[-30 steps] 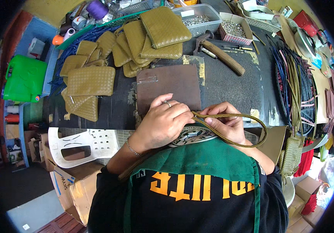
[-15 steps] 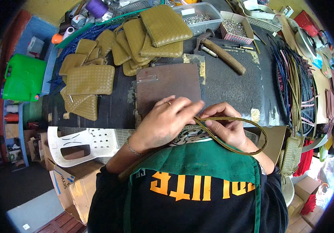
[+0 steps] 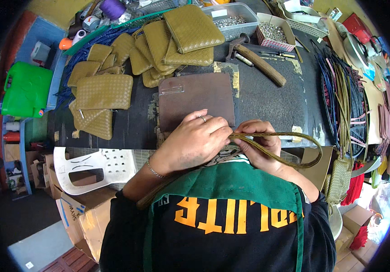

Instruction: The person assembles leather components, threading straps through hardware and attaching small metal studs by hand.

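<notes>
Just above the green apron [image 3: 222, 181], both hands hold a narrow olive-brown strap [image 3: 310, 140] folded into a loop. The loop sticks out to the right, past my right hand. My left hand [image 3: 192, 140] is closed on the strap where its two lengths meet, with the fingertips partly hidden. Thumb and fingers of my right hand [image 3: 263, 147] pinch the doubled strap right beside it. A further length of strap [image 3: 147, 197] shows under my left forearm. Beyond the left hand lies a brown rectangular board [image 3: 199, 97] with a small clear piece on it.
Olive woven pouches [image 3: 104, 90] are piled on the black table at the left. A hammer [image 3: 263, 65] and a thin tool lie farther back, near containers of small metal parts [image 3: 274, 34]. Bundled straps [image 3: 346, 99] stand at the right. A white plastic chair [image 3: 91, 170] is at the near left.
The strap's loop has flattened and reaches farther right. My left fingers have drawn in closer around the strap, and the right hand has shifted slightly.
</notes>
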A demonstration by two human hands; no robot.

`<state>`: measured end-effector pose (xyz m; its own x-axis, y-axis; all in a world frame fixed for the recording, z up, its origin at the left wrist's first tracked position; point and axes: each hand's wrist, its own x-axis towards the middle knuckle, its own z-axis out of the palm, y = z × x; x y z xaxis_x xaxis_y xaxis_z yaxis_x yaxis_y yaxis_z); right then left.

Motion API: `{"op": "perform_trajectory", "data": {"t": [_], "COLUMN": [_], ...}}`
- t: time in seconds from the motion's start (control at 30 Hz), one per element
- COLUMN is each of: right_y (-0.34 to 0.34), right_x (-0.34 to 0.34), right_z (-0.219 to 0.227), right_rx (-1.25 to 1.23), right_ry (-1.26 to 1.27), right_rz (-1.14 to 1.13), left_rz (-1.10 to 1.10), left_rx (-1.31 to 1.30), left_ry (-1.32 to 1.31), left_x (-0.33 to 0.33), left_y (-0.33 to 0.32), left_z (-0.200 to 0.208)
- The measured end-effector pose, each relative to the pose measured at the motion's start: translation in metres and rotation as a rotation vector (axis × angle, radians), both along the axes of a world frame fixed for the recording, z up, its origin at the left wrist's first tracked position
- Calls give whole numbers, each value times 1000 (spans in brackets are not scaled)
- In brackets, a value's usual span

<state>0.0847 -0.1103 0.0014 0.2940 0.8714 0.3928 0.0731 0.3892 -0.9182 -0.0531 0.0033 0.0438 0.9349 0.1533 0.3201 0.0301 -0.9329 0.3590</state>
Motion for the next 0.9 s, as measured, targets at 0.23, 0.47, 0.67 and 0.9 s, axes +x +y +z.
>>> {"op": "perform_trajectory", "data": {"t": [0.23, 0.47, 0.67, 0.9], "right_y": [1, 2, -2, 2], "right_x": [9, 22, 22, 20], "right_z": [5, 1, 7, 0], "right_rx": [53, 362, 345, 388], "right_ry": [-193, -493, -636, -626], "right_rz": [18, 28, 47, -32], "left_rz": [-68, -106, -121, -123], "left_rx": [-165, -17, 5, 18], "left_ry": [-32, -187, -271, -187], "left_x": [-2, 0, -2, 1], "left_y": [0, -5, -9, -7], "left_z": [0, -8, -17, -17]}}
